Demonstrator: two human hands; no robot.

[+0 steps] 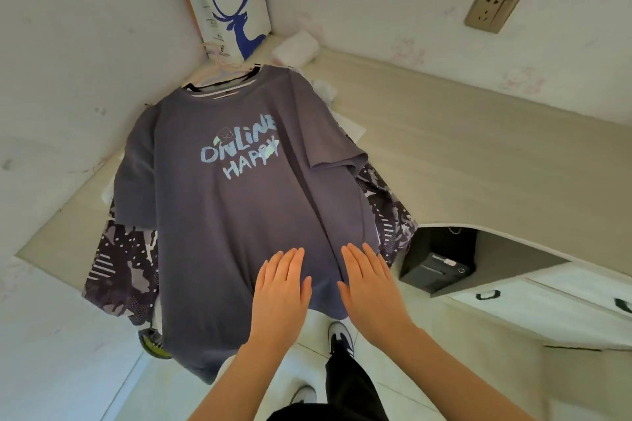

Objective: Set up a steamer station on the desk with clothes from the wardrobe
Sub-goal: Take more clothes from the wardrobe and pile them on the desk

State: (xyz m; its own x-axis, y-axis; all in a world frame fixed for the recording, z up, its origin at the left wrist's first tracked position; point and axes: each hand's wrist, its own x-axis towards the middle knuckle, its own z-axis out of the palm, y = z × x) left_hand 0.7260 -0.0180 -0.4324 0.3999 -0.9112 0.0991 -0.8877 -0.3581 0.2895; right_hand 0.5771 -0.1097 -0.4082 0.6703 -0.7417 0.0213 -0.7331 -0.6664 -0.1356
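A grey-blue T-shirt (239, 202) printed with "ONLINE HAPPY" lies face up on the pale wooden desk (478, 154), its hem hanging over the front edge. It lies on top of a dark patterned garment (119, 270) whose sleeves stick out on both sides. A pale hanger (222, 68) shows at the collar. My left hand (282, 290) and my right hand (371, 287) rest flat on the lower part of the shirt, fingers together and extended, holding nothing. No steamer is in view.
A white Luckin Coffee paper bag (229, 0) stands in the desk's back corner, with a white folded cloth (297, 48) beside it. A wall socket (492, 8) sits at upper right. Under the desk is a black device (441, 267); drawers (547, 301) lie to the right.
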